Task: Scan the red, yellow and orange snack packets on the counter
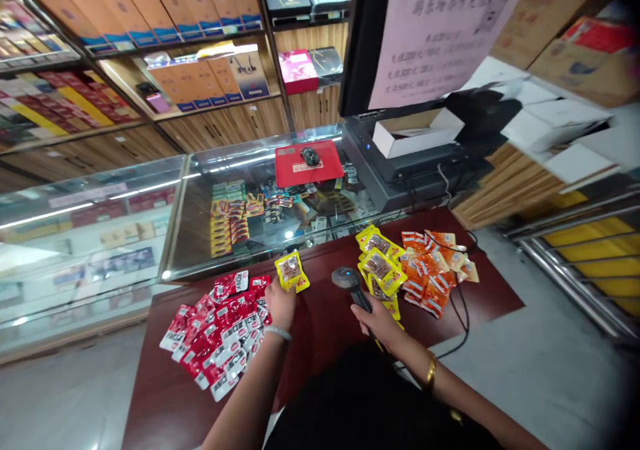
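Note:
In my right hand (381, 322) is a black handheld barcode scanner (346, 277), its head pointing left over the dark red counter (310, 350). My left hand (281, 303) grips the near edge of a yellow snack packet (291, 269) with a clear window showing brown food. Left of that hand spreads a heap of red and white packets (233, 327). Beyond the scanner, to its right, lies a pile of yellow packets (380, 263). Orange packets (431, 270) are heaped beside them, farther right.
A glass display case (193, 217) borders the counter's far side, with a red mouse pad (310, 173) and a mouse (309, 157) on top. A monitor back (365, 50) carries a printed sheet. The scanner's black cable (466, 313) loops at the right.

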A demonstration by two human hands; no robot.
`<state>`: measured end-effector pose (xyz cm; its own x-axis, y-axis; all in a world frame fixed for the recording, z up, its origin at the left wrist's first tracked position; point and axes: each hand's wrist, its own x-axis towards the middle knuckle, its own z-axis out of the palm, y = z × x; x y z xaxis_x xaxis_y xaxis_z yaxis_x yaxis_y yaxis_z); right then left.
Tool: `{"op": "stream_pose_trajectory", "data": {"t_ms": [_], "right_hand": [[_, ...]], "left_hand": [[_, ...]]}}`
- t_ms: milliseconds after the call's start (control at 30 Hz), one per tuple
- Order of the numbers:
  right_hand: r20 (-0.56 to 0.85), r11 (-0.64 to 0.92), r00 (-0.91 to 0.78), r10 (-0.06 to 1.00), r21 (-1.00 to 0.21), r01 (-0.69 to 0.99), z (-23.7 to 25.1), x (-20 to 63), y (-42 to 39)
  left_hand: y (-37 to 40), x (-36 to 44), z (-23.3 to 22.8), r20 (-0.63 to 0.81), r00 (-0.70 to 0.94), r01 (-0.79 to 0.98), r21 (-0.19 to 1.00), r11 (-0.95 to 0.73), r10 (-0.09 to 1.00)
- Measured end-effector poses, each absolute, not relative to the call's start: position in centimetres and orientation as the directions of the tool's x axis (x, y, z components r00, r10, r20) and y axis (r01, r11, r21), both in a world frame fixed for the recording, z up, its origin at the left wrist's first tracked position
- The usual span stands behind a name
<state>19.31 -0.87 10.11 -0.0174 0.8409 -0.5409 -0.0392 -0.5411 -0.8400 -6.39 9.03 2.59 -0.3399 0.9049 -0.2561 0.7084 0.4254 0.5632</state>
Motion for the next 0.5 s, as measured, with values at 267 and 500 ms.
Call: {"op": "stream_pose_trajectory", "data": {"t_ms": [267,500], "right_hand": [[-0.52,-0.51,0.072,0.851,-0.852,-0.122,9.9,25.5,-4.3],[-0.547,-0.525,0.122,0.829,-0.834,-0.169,9.3,30.1,-7.0]], "left_hand": [[5.8,10.7,2.4,-0.657,0.246,0.08,0.747,0.66,0.713],[6.0,18.2,3.1,-0.735,0.217,-0.032,0.652,0.757,0.642]]}}
